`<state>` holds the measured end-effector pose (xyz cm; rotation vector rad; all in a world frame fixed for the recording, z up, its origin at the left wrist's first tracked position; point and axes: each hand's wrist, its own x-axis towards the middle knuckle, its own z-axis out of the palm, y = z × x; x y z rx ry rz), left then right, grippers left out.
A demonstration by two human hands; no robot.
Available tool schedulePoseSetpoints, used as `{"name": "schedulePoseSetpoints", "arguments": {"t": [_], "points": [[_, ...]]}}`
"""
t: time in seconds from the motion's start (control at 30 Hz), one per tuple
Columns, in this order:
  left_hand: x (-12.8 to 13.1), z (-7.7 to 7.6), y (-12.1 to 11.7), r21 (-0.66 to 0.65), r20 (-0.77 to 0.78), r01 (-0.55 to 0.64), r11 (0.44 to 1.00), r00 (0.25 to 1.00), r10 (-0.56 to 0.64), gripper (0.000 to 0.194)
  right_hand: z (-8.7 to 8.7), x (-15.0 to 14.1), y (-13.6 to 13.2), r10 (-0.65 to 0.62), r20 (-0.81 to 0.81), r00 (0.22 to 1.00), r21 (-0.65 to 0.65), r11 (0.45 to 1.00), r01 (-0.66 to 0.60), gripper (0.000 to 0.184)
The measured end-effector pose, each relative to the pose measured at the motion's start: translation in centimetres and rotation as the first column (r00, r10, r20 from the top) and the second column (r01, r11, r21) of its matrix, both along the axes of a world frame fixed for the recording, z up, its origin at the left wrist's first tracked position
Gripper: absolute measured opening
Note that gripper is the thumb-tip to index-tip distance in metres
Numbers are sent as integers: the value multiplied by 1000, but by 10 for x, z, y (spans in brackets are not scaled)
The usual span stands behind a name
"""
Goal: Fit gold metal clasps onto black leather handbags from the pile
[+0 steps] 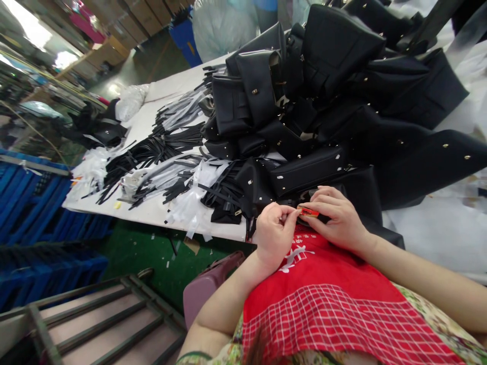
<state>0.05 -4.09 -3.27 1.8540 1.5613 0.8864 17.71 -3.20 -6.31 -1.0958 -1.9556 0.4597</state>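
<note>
Close in front of the red apron (297, 284), at the table's near edge, my two hands meet. Between them sits a small orange-red item (309, 212) with a yellowish edge, too small to name. My right hand (337, 215) grips it between thumb and fingers. My left hand (277, 230) is closed in a pinch at the item's left end; what its fingertips hold is hidden. Just beyond the hands lie black bags (308, 170) with small metal studs, one of them right behind my fingers.
More black bags (342, 45) are heaped across the right of the white table (152, 96). Bundles of black straps (152, 152) and white strips (194, 197) lie to the left. A pink chair (209, 284), a metal rack (110, 319) and blue pallets (34, 197) stand below and left.
</note>
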Motion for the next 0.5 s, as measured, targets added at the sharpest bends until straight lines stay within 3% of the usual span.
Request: {"name": "schedulePoseSetpoints", "arguments": {"t": [0.23,0.33,0.43,0.5], "points": [[1,2,-3,-37,49,127,991,991,-126,22,1,3,1,34,-57,998,-60,998,-37,13],[-4,6,-3,-65,89,80,995,993,-74,22,3,5,2,126,-67,990,-113,985,-133,13],[-13,7,-1,-190,165,45,981,986,-14,24,3,6,2,231,-46,972,-155,959,-236,15],[-18,9,-2,-366,266,119,923,964,-19,26,1,7,1,276,-15,961,-160,948,-275,18]]}}
